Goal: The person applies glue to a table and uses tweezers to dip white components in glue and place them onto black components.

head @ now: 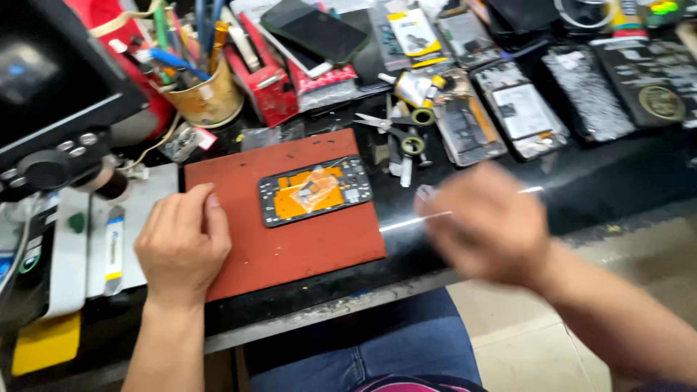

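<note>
We look down at a black workbench (617,181) where a person sits in blue jeans. In the middle lies a red-brown mat (290,247), and on it rests an opened phone (316,190), face down, with its back cover removed. We see orange parts inside its dark frame and a small piece of clear film on top. The phone lies in the upper middle part of the mat and is tilted a little.

Our left hand (183,245) rests on the left edge of the mat, palm down, with the fingers loosely bent. It holds nothing; it only presses on the mat, and it stays apart from the phone, just beside its left end.

Our right hand (483,225) is above the front edge of the bench, to the right of the mat and well apart from the phone. It is very blurred. A thin pale line shows near it, but we cannot tell if this hand grips something or not.

Behind the mat lie scissors (396,131) and tweezers, close to a small roll of tape (422,116). Further back there are several other opened phones (523,109) and phone parts in a row. At the back left stands a yellowish cup (210,98) full of pens and tools, next to a red box (265,80). At the far left we see a black microscope screen (51,80).
</note>
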